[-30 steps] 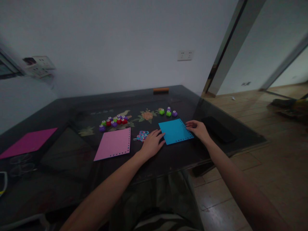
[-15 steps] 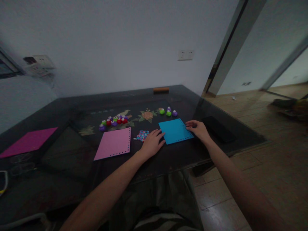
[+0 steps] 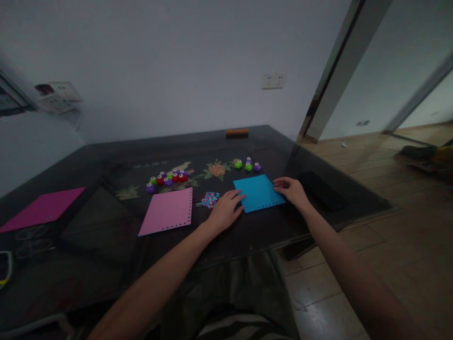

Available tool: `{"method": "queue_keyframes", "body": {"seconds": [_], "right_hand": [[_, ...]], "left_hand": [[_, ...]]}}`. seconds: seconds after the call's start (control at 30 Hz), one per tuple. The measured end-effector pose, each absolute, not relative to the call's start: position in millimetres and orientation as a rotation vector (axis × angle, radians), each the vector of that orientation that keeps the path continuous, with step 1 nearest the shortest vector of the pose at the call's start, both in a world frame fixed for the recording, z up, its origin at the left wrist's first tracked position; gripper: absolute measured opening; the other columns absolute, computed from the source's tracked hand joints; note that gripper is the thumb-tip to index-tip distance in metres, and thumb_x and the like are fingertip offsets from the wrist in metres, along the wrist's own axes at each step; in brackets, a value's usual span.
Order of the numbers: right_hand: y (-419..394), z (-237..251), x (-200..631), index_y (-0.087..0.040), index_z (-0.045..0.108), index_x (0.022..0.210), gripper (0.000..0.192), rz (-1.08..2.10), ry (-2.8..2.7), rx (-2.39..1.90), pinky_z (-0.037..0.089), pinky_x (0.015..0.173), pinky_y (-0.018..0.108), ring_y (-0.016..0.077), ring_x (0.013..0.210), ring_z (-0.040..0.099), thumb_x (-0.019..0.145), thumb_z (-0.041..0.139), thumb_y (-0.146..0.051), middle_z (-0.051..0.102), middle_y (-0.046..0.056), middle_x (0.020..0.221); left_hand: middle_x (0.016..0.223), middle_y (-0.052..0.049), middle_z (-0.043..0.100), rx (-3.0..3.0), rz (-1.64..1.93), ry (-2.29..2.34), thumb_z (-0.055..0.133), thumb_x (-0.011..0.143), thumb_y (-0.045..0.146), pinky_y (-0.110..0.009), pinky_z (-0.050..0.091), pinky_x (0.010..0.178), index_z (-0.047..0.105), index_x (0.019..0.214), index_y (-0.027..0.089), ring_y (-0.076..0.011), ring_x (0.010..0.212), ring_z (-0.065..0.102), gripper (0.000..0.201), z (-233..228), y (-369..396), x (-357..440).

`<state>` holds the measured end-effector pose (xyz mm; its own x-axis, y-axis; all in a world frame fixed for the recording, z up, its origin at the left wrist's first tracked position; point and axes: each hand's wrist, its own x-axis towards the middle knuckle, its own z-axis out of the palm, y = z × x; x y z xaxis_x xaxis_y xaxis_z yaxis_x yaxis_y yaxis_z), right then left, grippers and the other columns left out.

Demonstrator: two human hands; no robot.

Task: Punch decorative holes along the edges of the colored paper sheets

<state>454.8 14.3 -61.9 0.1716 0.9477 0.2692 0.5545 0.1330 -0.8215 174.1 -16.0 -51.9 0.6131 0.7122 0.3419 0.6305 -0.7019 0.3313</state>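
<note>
A blue sheet (image 3: 257, 192) with holes punched along its right and lower edges lies flat on the dark table. My left hand (image 3: 225, 209) rests palm down at its left edge, with fingers stretched out and the tips over the sheet. At the right edge, my right hand (image 3: 290, 190) touches the punched border with slightly bent fingers, thumb apart from them. Left of my left hand is a cluster of small pink, blue and white pieces (image 3: 210, 199), with thin pale ends sticking out. A pink sheet (image 3: 168, 212), also punched on two edges, lies farther left.
Several red, green and purple eye-topped toys (image 3: 168, 179) stand behind the pink sheet; more green and purple ones (image 3: 248, 166) stand behind the blue sheet. A magenta sheet (image 3: 44, 208) lies far left, a black object (image 3: 320, 190) at right, and a brown bar (image 3: 237, 132) at the back.
The fingertips of my left hand have slid slightly right, farther over the blue sheet. My right hand and the sheets look unmoved.
</note>
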Motion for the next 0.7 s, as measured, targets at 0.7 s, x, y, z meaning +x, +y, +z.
{"method": "queue_keyframes", "body": {"seconds": [0.7], "right_hand": [[13,-59,455,-0.017,0.067,0.085,0.023,0.478,-1.535,-1.591,0.05,0.07,0.032,0.0184,0.072,0.063,0.062,0.069,-0.018,0.069,0.005,0.078]], "left_hand": [[0.129,-0.004,0.057,2.706,0.584,0.913,0.046,0.089,0.025,-0.033,0.036,0.107,0.058,0.118,0.021,-0.0158,0.123,0.048,0.031,-62,-16,181]]}}
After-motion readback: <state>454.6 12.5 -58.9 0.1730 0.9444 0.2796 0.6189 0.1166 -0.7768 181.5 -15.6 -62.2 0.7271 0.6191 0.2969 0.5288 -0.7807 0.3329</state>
